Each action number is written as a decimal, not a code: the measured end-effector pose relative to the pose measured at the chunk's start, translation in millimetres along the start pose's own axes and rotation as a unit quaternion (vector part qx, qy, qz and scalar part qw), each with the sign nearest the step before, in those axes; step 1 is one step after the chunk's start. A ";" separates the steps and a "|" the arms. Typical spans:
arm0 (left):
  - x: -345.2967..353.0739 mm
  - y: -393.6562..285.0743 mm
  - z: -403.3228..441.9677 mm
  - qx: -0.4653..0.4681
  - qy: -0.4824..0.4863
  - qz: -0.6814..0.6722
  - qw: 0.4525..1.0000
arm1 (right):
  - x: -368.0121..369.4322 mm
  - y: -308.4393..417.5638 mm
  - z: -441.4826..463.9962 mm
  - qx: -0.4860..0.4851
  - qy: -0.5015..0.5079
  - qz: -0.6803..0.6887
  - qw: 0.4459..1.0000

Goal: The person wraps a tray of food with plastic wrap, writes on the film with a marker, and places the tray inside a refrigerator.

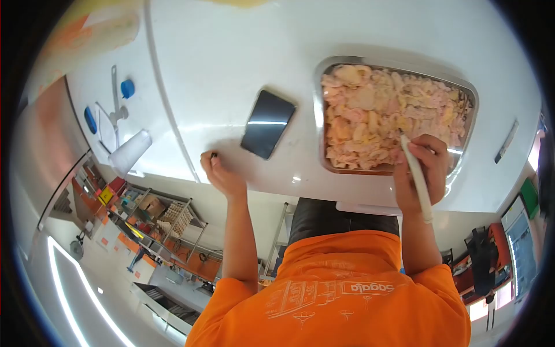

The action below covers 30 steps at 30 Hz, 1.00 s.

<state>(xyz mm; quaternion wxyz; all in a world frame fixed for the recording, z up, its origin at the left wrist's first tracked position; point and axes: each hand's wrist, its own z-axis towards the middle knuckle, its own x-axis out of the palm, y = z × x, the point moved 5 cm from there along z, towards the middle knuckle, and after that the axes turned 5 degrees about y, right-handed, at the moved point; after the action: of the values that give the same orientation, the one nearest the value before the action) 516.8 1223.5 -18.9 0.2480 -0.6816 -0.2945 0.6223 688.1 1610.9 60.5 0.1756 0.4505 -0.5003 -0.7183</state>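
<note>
My right hand (435, 168) is closed around a slim, off-white pen-shaped tool (418, 179). Its narrow dark tip points at the near edge of the food in a shallow metal tray (318, 115). Pale pink and yellowish pieces, like raw chicken or skin (364, 115), fill the tray; their exact kind is unclear. Left of the tray, my left hand (225, 176) is at the table's front edge, fingers curled with a small black cap-like piece (214, 155) at the fingertips. A dark-screened smartphone (268, 124) lies flat between that hand and the tray.
On the left of the white table (219, 58) are a translucent cup (130, 152) on its side, a blue cap (127, 88) and a metal utensil (115, 87). A thin strip-like object (506, 141) lies right of the tray. Metal shelving (173, 222) stands beyond the table's front edge.
</note>
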 end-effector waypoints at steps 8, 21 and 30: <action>69.6 -120.4 0.2 0.250 0.136 0.039 0.958 | -4.8 2.7 -8.3 0.001 -0.006 -0.009 1.000; 93.2 -131.2 4.9 0.249 0.128 0.012 0.960 | 9.7 2.9 -14.5 0.001 -0.010 -0.009 1.000; 64.7 -89.6 61.2 0.199 0.064 -0.054 0.976 | -9.5 4.6 -21.9 0.029 -0.009 -0.050 0.998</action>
<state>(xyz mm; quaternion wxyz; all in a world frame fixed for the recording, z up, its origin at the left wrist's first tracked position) 451.0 1330.8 -7.5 0.4306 -0.6400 -0.1846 0.6090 710.3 1603.3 66.9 0.1220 0.4732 -0.4990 -0.7157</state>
